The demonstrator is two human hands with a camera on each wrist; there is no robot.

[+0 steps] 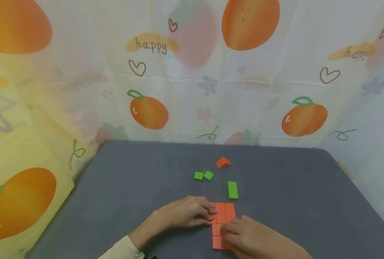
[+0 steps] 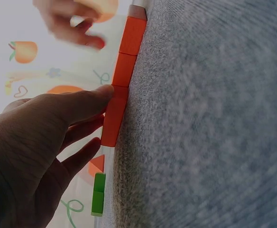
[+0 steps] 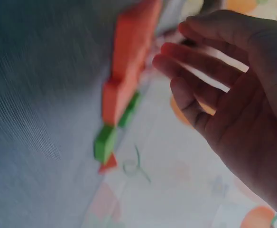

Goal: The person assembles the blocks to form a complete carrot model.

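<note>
Several flat red blocks (image 1: 221, 213) lie side by side on the table, upright ones at the back and sideways ones nearer the front. The left hand (image 1: 192, 213) touches their left edge; in the left wrist view its thumb and fingertips rest against the red blocks (image 2: 115, 117). The right hand (image 1: 253, 235) is over the front right part of the blocks in the head view, hiding some of them. In the right wrist view, the right hand (image 3: 238, 90) has its fingers slightly bent and apart, off the red blocks (image 3: 129, 47), holding nothing.
Behind the red blocks lie a long green block (image 1: 233, 190), two small green blocks (image 1: 198, 176) and a red triangular block (image 1: 223, 162). The grey table (image 1: 130, 180) extends to a printed cloth (image 1: 192, 108) at the back.
</note>
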